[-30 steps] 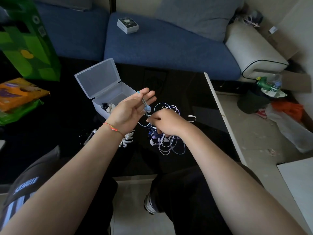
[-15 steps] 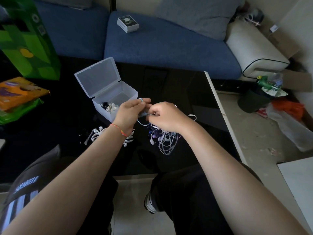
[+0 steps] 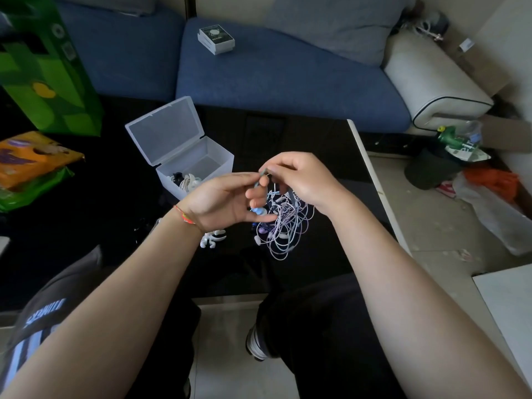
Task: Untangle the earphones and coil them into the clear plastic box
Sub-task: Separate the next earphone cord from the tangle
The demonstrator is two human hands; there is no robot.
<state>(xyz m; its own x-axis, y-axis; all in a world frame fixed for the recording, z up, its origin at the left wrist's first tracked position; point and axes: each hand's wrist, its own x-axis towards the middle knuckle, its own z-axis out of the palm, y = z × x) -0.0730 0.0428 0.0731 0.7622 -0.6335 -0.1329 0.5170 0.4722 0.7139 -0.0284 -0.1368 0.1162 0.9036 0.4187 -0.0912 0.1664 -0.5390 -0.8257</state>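
The tangled earphones (image 3: pixel 283 223) hang straight down just right of the open box (image 3: pixel 198 165), which holds coiled earphones, their plug end pinched by the right hand (image 3: pixel 299 180), an earbud gripped by the left hand (image 3: pixel 227 201).

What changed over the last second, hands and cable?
The left hand went from open with the earphone stem lying across its fingers to pinching the stem together with the right hand. Both hands rose, lifting the tangled earphones so the loops hang lower. Unchanged: clear plastic box open with coiled earphones inside, white pieces on the table.
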